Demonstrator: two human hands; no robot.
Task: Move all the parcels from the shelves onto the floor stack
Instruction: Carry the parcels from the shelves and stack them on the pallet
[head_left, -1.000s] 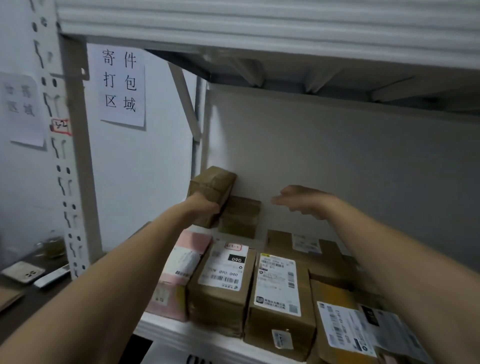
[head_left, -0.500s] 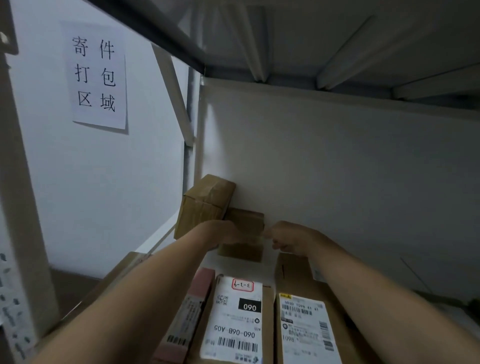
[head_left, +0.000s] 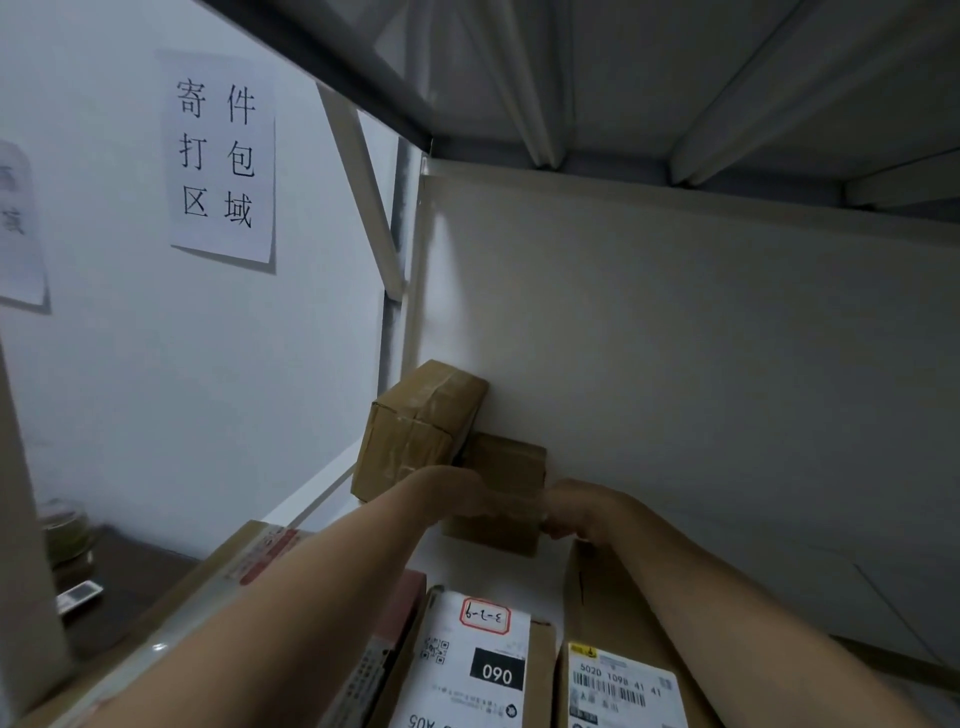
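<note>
Left hand, right hand grip small parcel, frame centre. Draw out level; adjoining taped parcel may topple.

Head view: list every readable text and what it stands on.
"寄件打包区域": wall sign.
"3-2-9", handwritten: red-edged sticker on the middle parcel.
"090": same parcel's label.
"5020 1098 41 41": right parcel.
Left-edge paper and fine print: unreadable.

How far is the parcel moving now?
Done: cannot tell, the floor stack is out of view. In progress: the small brown parcel at the back is gripped from both sides. Left: the taped parcel beside it and the labelled parcels in front.
</note>
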